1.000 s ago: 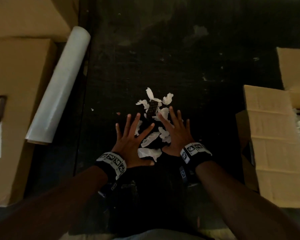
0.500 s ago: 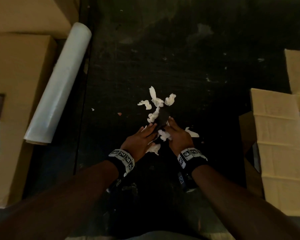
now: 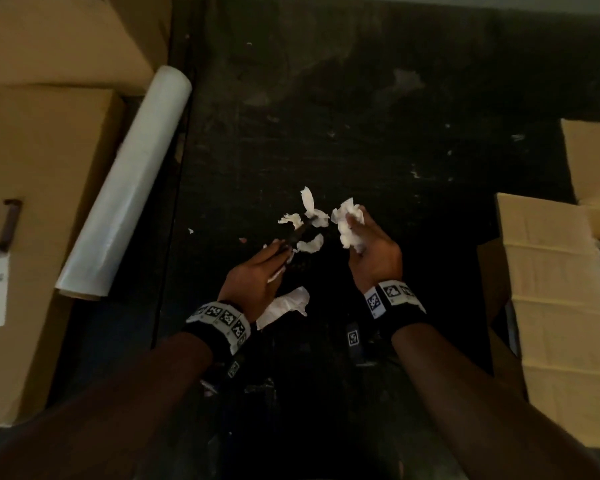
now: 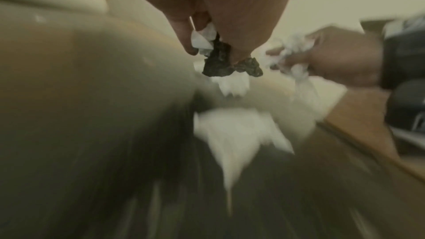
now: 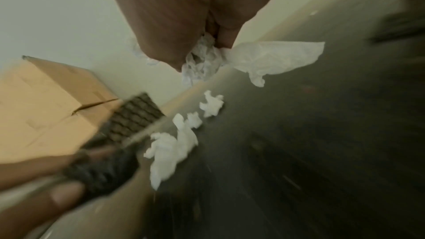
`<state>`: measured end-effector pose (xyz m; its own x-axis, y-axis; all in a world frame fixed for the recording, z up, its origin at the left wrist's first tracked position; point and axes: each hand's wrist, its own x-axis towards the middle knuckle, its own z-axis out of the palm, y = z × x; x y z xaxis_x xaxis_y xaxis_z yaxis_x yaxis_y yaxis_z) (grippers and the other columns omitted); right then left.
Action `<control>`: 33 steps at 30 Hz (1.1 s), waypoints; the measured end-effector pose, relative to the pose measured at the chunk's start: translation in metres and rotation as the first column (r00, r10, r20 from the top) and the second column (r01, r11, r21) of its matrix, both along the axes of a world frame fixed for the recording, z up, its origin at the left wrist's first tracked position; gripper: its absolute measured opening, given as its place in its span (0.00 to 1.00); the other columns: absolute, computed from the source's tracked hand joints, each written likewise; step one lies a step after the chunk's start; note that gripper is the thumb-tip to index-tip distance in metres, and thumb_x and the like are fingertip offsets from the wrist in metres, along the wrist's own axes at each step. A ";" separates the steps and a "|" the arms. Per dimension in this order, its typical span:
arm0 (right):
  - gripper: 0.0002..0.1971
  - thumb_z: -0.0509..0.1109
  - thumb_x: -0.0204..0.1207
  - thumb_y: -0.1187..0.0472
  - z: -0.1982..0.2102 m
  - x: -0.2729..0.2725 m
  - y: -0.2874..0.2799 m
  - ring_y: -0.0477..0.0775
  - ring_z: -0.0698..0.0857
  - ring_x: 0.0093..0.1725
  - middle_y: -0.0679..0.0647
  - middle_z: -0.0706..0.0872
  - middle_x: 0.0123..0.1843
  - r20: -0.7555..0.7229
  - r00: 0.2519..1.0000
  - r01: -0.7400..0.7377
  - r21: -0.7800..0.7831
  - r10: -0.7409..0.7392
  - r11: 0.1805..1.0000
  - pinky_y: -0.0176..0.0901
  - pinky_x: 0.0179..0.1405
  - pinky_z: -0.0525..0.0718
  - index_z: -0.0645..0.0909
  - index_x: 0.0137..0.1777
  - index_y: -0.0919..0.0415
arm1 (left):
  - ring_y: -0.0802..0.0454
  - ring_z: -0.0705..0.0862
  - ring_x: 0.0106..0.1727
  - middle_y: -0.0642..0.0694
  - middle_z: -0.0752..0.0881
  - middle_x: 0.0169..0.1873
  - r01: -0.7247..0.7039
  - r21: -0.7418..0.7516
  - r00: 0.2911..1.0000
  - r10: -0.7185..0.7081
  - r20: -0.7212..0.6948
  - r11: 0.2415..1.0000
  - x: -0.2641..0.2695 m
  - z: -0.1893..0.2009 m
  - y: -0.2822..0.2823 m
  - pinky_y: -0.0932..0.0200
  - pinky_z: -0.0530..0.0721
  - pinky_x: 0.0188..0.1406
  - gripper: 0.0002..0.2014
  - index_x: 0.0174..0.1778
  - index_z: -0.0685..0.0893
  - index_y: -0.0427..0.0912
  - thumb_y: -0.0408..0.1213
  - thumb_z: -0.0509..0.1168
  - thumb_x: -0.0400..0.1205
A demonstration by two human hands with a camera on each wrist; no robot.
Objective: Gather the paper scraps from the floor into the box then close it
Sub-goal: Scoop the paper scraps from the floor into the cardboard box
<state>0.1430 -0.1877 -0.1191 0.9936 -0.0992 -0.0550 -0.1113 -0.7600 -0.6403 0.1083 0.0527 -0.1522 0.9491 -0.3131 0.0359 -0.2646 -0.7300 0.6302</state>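
Note:
White paper scraps [image 3: 307,216] lie scattered on the dark floor [image 3: 361,140] ahead of my hands. My right hand [image 3: 362,237] is lifted off the floor and grips a crumpled white wad [image 3: 347,221], seen close in the right wrist view as the wad [image 5: 204,61]. My left hand [image 3: 274,258] pinches a dark textured scrap [image 4: 218,61] together with small white bits [image 4: 202,41]. A larger white scrap [image 3: 284,306] lies beside my left wrist. The open cardboard box [image 3: 551,306] stands to the right, its flap folded outward.
A roll of clear film [image 3: 129,181] lies on the left against closed cardboard boxes [image 3: 39,202]. Another cardboard flap [image 3: 593,161] shows at the far right. White specks dot the floor farther ahead.
Both hands went from flat on the scraps to closing on them. They have now lifted and parted, the right hand rising with a white wad toward the right.

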 end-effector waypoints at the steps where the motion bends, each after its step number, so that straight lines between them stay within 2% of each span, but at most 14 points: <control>1: 0.31 0.74 0.75 0.71 0.001 0.010 0.002 0.49 0.73 0.79 0.44 0.69 0.84 -0.008 1.000 -0.008 -0.013 0.008 1.000 0.34 0.73 0.69 0.78 0.76 0.47 | 0.48 0.80 0.75 0.46 0.77 0.79 -0.031 -0.015 0.999 0.032 0.030 0.999 0.008 0.005 0.000 0.49 0.82 0.70 0.21 0.74 0.83 0.43 0.30 0.69 0.84; 4: 0.31 0.73 0.76 0.70 -0.003 0.041 0.011 0.51 0.75 0.77 0.44 0.67 0.85 -0.023 0.998 -0.054 -0.076 0.052 0.996 0.33 0.72 0.67 0.77 0.77 0.47 | 0.49 0.77 0.78 0.46 0.76 0.79 -0.110 -0.052 0.992 0.113 0.060 0.993 0.037 0.016 -0.003 0.51 0.78 0.74 0.21 0.76 0.81 0.46 0.36 0.67 0.86; 6: 0.30 0.70 0.78 0.70 -0.008 0.057 0.015 0.55 0.77 0.77 0.45 0.66 0.85 -0.042 0.994 -0.102 -0.094 0.099 0.990 0.40 0.73 0.73 0.76 0.78 0.47 | 0.50 0.73 0.81 0.46 0.75 0.80 -0.126 -0.032 0.990 0.127 0.059 0.992 0.055 0.018 -0.009 0.49 0.77 0.77 0.22 0.78 0.79 0.47 0.37 0.66 0.86; 9: 0.29 0.64 0.84 0.60 -0.026 0.080 0.023 0.56 0.64 0.84 0.48 0.59 0.88 -0.166 0.964 -0.236 -0.168 0.209 0.957 0.52 0.80 0.69 0.65 0.84 0.47 | 0.46 0.67 0.84 0.46 0.73 0.82 -0.085 0.004 0.996 0.085 0.004 0.996 0.072 0.014 -0.024 0.45 0.70 0.82 0.23 0.80 0.76 0.46 0.37 0.64 0.87; 12: 0.32 0.60 0.86 0.53 -0.043 0.091 0.030 0.60 0.48 0.88 0.49 0.48 0.90 -0.353 0.882 -0.407 -0.234 0.313 0.883 0.63 0.85 0.55 0.53 0.87 0.46 | 0.38 0.52 0.88 0.45 0.61 0.87 0.111 0.202 0.988 -0.085 -0.132 0.973 0.076 -0.007 -0.039 0.33 0.54 0.86 0.31 0.88 0.61 0.50 0.49 0.58 0.88; 14: 0.33 0.61 0.86 0.52 -0.051 0.088 0.032 0.59 0.47 0.88 0.49 0.47 0.90 -0.376 0.868 -0.432 -0.246 0.325 0.868 0.61 0.85 0.52 0.51 0.88 0.47 | 0.34 0.40 0.88 0.48 0.48 0.89 0.150 0.276 0.960 -0.072 -0.272 0.949 0.071 -0.017 -0.046 0.29 0.44 0.84 0.39 0.89 0.52 0.54 0.58 0.62 0.84; 15: 0.33 0.61 0.86 0.53 -0.052 0.084 0.032 0.57 0.48 0.88 0.48 0.47 0.90 -0.354 0.881 -0.412 -0.250 0.313 0.876 0.58 0.84 0.53 0.52 0.88 0.47 | 0.34 0.39 0.88 0.48 0.46 0.89 0.137 0.270 0.953 -0.052 -0.299 0.953 0.070 -0.020 -0.048 0.32 0.46 0.85 0.41 0.89 0.53 0.53 0.56 0.66 0.83; 17: 0.32 0.61 0.86 0.57 -0.054 0.076 0.033 0.54 0.55 0.87 0.46 0.49 0.90 -0.333 0.904 -0.357 -0.240 0.269 0.903 0.52 0.82 0.61 0.53 0.87 0.46 | 0.38 0.50 0.88 0.47 0.52 0.89 0.100 0.231 0.969 -0.042 -0.243 0.968 0.065 -0.018 -0.053 0.37 0.66 0.83 0.35 0.86 0.64 0.49 0.45 0.69 0.84; 19: 0.33 0.62 0.85 0.58 -0.051 0.073 0.034 0.54 0.67 0.83 0.44 0.50 0.89 -0.333 0.908 -0.342 -0.243 0.253 0.908 0.51 0.77 0.71 0.55 0.87 0.44 | 0.43 0.63 0.86 0.49 0.59 0.88 0.060 0.221 0.983 -0.019 -0.184 0.974 0.064 -0.014 -0.054 0.43 0.81 0.72 0.25 0.80 0.74 0.49 0.38 0.67 0.85; 21: 0.32 0.63 0.84 0.59 -0.045 0.076 0.036 0.55 0.74 0.77 0.44 0.53 0.89 -0.336 0.907 -0.348 -0.253 0.255 0.903 0.51 0.72 0.76 0.57 0.86 0.44 | 0.47 0.72 0.81 0.48 0.65 0.86 0.035 0.259 0.977 0.022 -0.214 0.965 0.070 -0.007 -0.055 0.47 0.82 0.68 0.22 0.78 0.76 0.50 0.38 0.64 0.87; 25: 0.30 0.65 0.84 0.57 -0.038 0.085 0.035 0.56 0.78 0.74 0.47 0.66 0.85 -0.288 0.931 -0.297 -0.231 0.226 0.927 0.48 0.70 0.76 0.63 0.84 0.42 | 0.46 0.83 0.67 0.50 0.77 0.75 0.006 0.327 0.965 0.080 -0.249 0.945 0.085 0.011 -0.051 0.47 0.82 0.62 0.16 0.70 0.82 0.52 0.43 0.64 0.86; 29: 0.25 0.65 0.83 0.53 -0.025 0.086 0.027 0.52 0.82 0.71 0.45 0.77 0.78 -0.083 0.987 -0.147 -0.143 0.136 0.979 0.40 0.70 0.77 0.70 0.81 0.43 | 0.45 0.84 0.66 0.51 0.83 0.70 -0.127 0.146 0.975 0.150 -0.163 0.981 0.087 0.020 -0.029 0.46 0.84 0.62 0.20 0.71 0.84 0.54 0.42 0.69 0.82; 31: 0.23 0.67 0.82 0.56 -0.013 0.083 0.020 0.50 0.82 0.71 0.46 0.80 0.76 0.045 0.995 -0.076 -0.145 0.083 0.987 0.34 0.69 0.74 0.76 0.77 0.47 | 0.47 0.85 0.67 0.50 0.84 0.70 -0.131 0.067 0.987 0.136 -0.082 0.989 0.078 0.025 -0.017 0.45 0.85 0.65 0.21 0.71 0.85 0.52 0.39 0.72 0.80; 33: 0.20 0.71 0.81 0.61 0.002 0.074 0.012 0.50 0.83 0.69 0.48 0.83 0.73 0.141 0.990 0.023 -0.061 -0.014 0.998 0.31 0.69 0.73 0.82 0.72 0.51 | 0.50 0.84 0.68 0.50 0.83 0.71 -0.103 0.005 0.995 0.103 -0.017 0.995 0.061 0.031 -0.007 0.47 0.84 0.67 0.22 0.72 0.84 0.51 0.36 0.73 0.80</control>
